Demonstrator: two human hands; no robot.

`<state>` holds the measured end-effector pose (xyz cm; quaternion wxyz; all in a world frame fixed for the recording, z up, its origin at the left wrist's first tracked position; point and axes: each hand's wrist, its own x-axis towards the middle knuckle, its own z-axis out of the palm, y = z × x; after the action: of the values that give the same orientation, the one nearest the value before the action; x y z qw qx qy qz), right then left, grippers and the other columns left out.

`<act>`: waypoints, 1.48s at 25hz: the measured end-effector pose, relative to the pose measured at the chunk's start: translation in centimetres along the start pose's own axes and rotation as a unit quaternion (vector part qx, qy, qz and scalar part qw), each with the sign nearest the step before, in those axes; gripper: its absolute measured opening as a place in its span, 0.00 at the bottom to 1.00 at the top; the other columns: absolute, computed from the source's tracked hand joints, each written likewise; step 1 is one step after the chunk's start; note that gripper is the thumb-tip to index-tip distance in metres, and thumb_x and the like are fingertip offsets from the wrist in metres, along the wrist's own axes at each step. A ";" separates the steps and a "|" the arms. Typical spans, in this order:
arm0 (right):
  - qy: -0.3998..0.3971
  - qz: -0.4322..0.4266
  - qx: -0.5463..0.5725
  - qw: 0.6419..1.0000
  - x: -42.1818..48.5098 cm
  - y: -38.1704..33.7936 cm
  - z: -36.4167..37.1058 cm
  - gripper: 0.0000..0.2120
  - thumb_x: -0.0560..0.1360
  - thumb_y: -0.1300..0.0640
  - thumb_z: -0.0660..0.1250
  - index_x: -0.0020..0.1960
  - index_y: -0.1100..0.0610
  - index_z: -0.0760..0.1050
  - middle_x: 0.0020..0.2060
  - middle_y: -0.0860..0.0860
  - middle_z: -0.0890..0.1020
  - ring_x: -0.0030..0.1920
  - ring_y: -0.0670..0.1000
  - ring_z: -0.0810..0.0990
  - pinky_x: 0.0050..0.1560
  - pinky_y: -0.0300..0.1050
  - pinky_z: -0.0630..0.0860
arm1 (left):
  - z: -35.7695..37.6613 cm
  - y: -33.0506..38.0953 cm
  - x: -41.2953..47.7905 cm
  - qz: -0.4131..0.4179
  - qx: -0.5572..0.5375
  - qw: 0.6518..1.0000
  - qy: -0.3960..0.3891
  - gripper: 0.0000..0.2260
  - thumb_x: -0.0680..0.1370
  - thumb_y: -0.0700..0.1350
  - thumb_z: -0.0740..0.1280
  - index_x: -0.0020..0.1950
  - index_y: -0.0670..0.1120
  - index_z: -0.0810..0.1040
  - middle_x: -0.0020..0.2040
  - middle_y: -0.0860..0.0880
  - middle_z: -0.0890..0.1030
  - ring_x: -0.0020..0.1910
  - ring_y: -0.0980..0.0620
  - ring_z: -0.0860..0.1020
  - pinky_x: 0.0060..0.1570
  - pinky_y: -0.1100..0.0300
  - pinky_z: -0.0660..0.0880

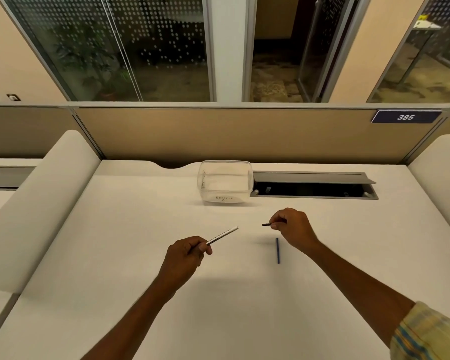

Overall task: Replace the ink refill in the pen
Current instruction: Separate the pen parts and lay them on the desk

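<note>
My left hand [186, 253] is shut on a white pen barrel [222, 235] with dark print, which points up and to the right above the white desk [140, 281]. Pinched in my right hand [294, 229] is a short thin black piece [266, 224], most likely the old refill or a pen part, its free end pointing left toward the barrel. A gap separates the two pieces. A thin blue refill [277, 250] lies flat on the desk just below my right hand, touched by neither hand.
A clear plastic container [225, 181] with a handwritten label stands at the back of the desk. Beside it on the right is an open cable slot [313, 187]. White rounded dividers [44, 203] flank the desk, and a tan partition rises behind.
</note>
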<state>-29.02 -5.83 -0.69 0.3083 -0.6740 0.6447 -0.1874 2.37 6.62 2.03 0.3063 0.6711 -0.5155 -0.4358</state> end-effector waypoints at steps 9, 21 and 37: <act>-0.057 0.027 -0.084 0.995 2.7 2.2 3.0 0.05 0.79 0.60 0.73 0.53 0.56 0.88 0.50 0.55 0.85 0.54 0.55 0.82 0.59 0.55 0.79 | 0.8 -1.3 0.5 -0.050 -0.003 0.999 -0.010 0.13 0.86 0.47 0.64 0.48 0.54 0.87 0.31 0.52 0.80 0.33 0.61 0.73 0.40 0.59 0.68; -0.073 0.022 -0.076 0.994 3.8 3.5 4.3 0.07 0.77 0.60 0.76 0.55 0.59 0.88 0.51 0.58 0.85 0.54 0.57 0.83 0.59 0.54 0.80 | 0.9 -3.7 0.6 -0.078 -0.031 0.996 -0.014 0.15 0.87 0.45 0.63 0.49 0.55 0.88 0.32 0.53 0.80 0.34 0.62 0.73 0.41 0.58 0.68; -0.042 0.033 -0.049 0.997 1.6 3.0 1.7 0.09 0.77 0.60 0.76 0.56 0.59 0.86 0.53 0.56 0.84 0.56 0.55 0.82 0.60 0.53 0.79 | 0.4 -4.7 -1.2 -0.070 -0.065 0.995 -0.031 0.15 0.87 0.45 0.61 0.54 0.56 0.88 0.35 0.53 0.82 0.35 0.56 0.71 0.40 0.57 0.66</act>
<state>-30.06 -7.09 -4.18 0.3075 -0.6740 0.6614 -0.1166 3.88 9.11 -1.82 0.3021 0.6702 -0.4472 -0.5094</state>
